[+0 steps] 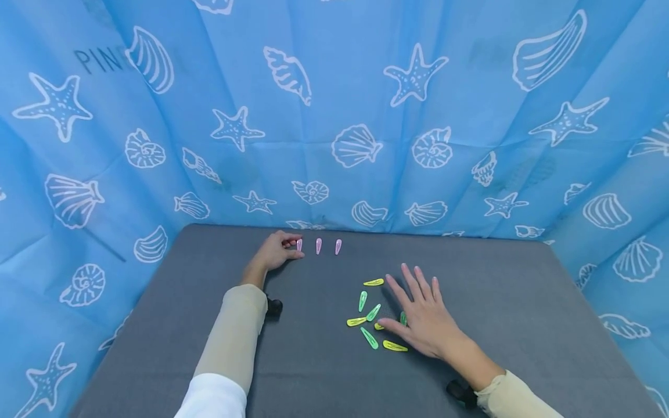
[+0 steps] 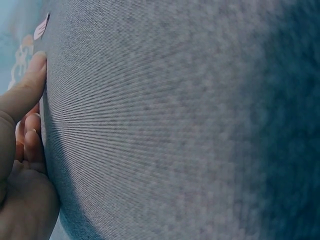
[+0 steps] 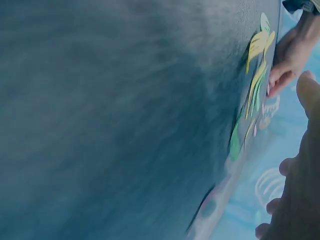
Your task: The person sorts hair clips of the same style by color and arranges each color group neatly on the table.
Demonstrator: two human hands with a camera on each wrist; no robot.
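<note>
At the table's far side my left hand (image 1: 275, 249) has thumb and fingertips around a pink snap hair clip (image 1: 299, 244), pinching it at the tabletop. Two more pink clips, a middle one (image 1: 319, 246) and a right one (image 1: 338, 247), lie in a row beside it. My right hand (image 1: 425, 319) is spread over the edge of a loose group of green and yellow hair clips, its fingers straight. A green clip (image 1: 403, 318) and a yellow clip (image 1: 378, 326) are partly hidden by it. In the left wrist view, the left thumb (image 2: 30, 82) shows near a pink clip (image 2: 41, 27).
Other clips lie scattered left of the right hand, among them a yellow clip (image 1: 373, 282) and a green clip (image 1: 369, 338). All rest on a grey cloth-covered table (image 1: 313, 383). A blue shell-patterned curtain (image 1: 334, 93) hangs behind the table and at its sides.
</note>
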